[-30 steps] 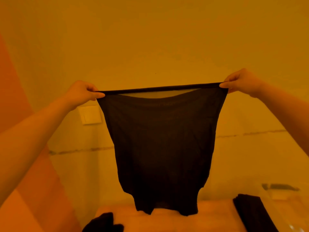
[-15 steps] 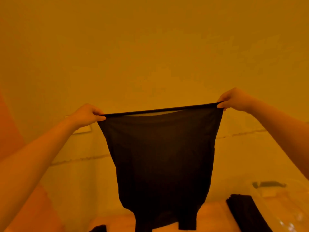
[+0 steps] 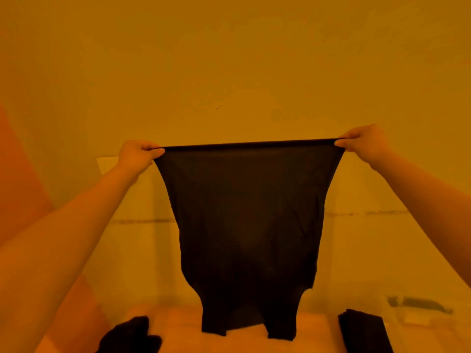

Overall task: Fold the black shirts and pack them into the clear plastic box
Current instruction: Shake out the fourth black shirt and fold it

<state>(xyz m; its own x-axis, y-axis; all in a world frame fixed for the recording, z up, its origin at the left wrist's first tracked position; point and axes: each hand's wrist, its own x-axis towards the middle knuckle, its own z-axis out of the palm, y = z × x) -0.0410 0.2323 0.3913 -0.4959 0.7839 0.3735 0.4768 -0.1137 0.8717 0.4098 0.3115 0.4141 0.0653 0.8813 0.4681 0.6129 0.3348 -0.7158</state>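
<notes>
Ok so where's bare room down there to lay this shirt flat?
The bare stretch of surface lies between the dark bundle at lower left and the folded black stack at lower right, just below the hanging black shirt that the left hand and right hand hold. The right side looks crowded.
</notes>
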